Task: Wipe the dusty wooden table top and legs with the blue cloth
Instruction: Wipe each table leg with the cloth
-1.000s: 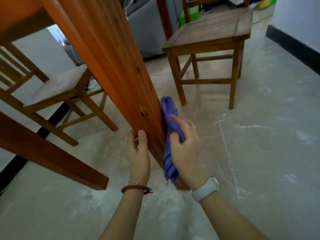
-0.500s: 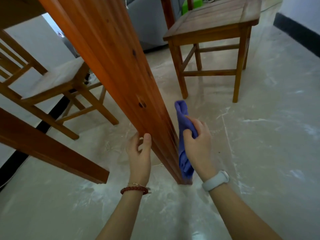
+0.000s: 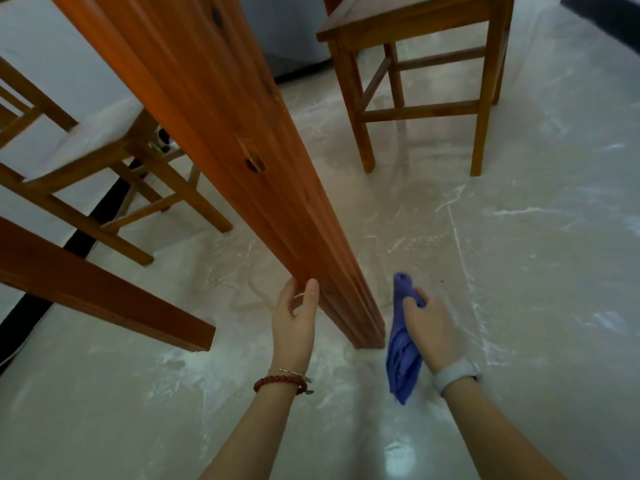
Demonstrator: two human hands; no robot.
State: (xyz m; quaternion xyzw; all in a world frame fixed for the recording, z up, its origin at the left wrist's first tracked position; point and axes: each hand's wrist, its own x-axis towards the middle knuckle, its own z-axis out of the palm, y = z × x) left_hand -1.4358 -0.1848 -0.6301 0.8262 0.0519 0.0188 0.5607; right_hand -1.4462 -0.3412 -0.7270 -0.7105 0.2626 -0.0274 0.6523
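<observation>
My right hand (image 3: 431, 329) grips the blue cloth (image 3: 403, 355), bunched and hanging limp just beside the table leg (image 3: 277, 209), apart from it. My left hand (image 3: 294, 323) rests its loosely spread fingers against the leg. The cloth is soft and light, best held mid-bundle.

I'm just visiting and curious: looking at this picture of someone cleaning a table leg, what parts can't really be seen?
- Table top: cut off by the upper edge of the head view; only the table leg shows.
- Far faces of the leg: hidden behind the leg itself.
- Left hand: fingers partly hidden behind the leg.
- Blue cloth: its middle is covered by the right hand.
- Dust on the wood: too fine to tell.
</observation>
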